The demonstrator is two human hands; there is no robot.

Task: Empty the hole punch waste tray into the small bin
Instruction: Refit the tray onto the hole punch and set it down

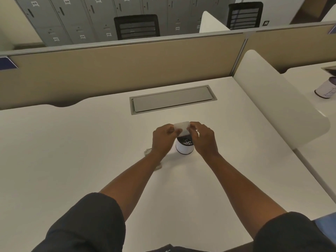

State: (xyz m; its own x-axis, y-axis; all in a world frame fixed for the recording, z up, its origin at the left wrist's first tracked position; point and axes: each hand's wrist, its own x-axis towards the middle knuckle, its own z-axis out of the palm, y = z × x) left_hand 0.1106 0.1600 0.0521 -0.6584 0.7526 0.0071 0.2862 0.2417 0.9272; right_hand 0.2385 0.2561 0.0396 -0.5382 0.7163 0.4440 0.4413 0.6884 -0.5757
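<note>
1. Head view, the only one I have: both hands are raised together over the small bin [184, 147], a short white cylinder with a dark rim standing on the white desk [72, 142].
2. The left hand [162, 140] and the right hand [204, 140] pinch the waste tray [181, 128] between them, each closed on one end. The tray is a pale, flat rectangular piece, tilted above the bin's mouth.
3. Inside the bin I can make out pale specks against the dark interior, which look like punched paper dots.
4. My read is that the tipping step is in hand: the tray is over the opening and apparently being emptied. I cannot tell whether any waste is left in it.
5. The hole punch [148, 151] lies on the desk just left of the bin, mostly hidden behind the left wrist; only a bit of metal shows.
6. The next move calls for keeping the tray centred over the narrow opening, perhaps a tap or shake, so no dots scatter onto the desk, then bringing the tray back to the punch.
7. Writing: the grey lockers [72, 19] behind the partition [109, 66] carry small number labels, too blurred to read reliably. The cup [326, 89] on the neighbouring desk has a faint printed drawing, not legible. No brand is visible on the bin or tray.
</note>
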